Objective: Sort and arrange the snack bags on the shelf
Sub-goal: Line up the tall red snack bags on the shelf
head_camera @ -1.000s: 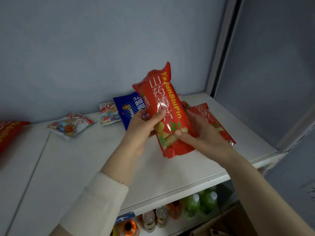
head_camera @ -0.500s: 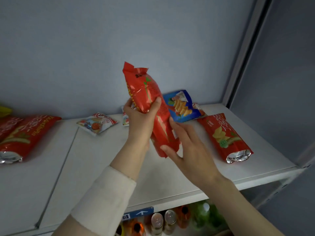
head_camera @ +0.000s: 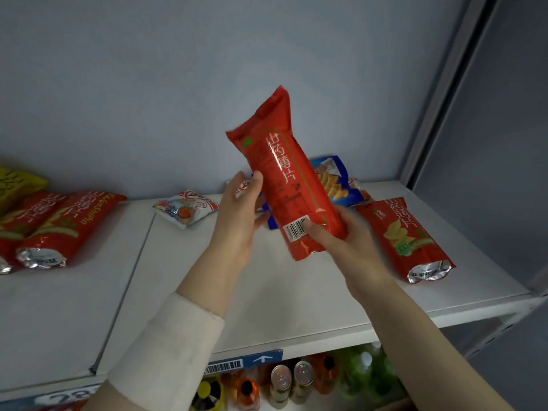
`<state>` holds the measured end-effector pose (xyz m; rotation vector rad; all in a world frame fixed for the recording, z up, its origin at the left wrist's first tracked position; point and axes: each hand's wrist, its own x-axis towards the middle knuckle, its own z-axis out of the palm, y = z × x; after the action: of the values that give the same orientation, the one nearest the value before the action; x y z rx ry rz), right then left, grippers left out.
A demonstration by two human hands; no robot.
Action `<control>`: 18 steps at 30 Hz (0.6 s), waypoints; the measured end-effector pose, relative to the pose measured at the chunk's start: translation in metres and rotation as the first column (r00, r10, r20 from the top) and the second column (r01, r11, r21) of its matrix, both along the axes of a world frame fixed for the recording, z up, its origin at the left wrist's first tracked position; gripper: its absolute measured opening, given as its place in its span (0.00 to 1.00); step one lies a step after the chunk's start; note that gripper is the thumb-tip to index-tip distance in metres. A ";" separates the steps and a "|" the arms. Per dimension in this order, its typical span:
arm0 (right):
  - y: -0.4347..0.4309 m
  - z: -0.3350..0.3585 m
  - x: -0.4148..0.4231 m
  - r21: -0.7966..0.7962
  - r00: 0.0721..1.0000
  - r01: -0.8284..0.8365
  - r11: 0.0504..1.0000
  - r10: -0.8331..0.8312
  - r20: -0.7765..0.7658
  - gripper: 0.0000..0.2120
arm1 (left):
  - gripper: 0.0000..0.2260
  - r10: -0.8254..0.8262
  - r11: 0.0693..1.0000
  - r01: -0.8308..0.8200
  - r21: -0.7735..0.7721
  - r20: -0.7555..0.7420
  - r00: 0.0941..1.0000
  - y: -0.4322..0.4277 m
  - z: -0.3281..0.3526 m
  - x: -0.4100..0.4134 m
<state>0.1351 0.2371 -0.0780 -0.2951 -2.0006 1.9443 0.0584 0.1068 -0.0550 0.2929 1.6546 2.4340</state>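
I hold a long red snack bag [head_camera: 292, 185] upright over the white shelf [head_camera: 296, 295], its back and barcode towards me. My right hand [head_camera: 347, 244] grips its lower end, thumb on the barcode. My left hand [head_camera: 237, 221] is beside the bag with fairly straight fingers, and a fingertip touches the bag's left edge. Another red bag [head_camera: 403, 235] lies flat at the right. A blue chip bag [head_camera: 335, 182] lies behind the held bag. A small white bag [head_camera: 186, 207] lies left of my hands. Red bags [head_camera: 68, 229] lie side by side at the far left.
A yellow bag [head_camera: 14, 185] lies at the far left by the wall. A grey upright post [head_camera: 439, 99] bounds the shelf on the right. Below the front edge, bottles and cans [head_camera: 290, 378] fill the lower shelf. A price label strip [head_camera: 243, 361] runs along the edge.
The red bag has turned so that its back and barcode face me. My right hand has closed on its lower end, and my left hand has loosened its grip.
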 end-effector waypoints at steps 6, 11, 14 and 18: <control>-0.033 -0.015 0.004 0.865 0.917 0.400 0.304 -0.146 -0.372 0.33 | 0.38 0.026 1.000 -0.029 0.010 0.202 0.979 0.007 0.007 0.006; -0.038 -0.003 0.011 0.783 0.982 0.143 0.606 0.012 -0.189 0.33 | 0.26 0.110 0.993 -0.100 -0.058 0.219 0.970 -0.009 0.002 -0.012; -0.028 0.010 0.010 0.572 0.995 0.015 0.820 0.046 -0.091 0.30 | 0.21 0.062 0.997 -0.051 -0.061 0.199 0.978 -0.023 0.003 -0.016; -0.016 0.022 -0.004 0.620 0.991 -0.129 0.774 0.071 0.117 0.28 | 0.19 0.017 0.992 0.006 -0.124 0.177 0.984 -0.047 0.004 -0.025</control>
<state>0.1311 0.2214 -0.0559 -0.0995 -2.6257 1.2052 0.0337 0.0600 -0.0507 0.0507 1.7193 2.2733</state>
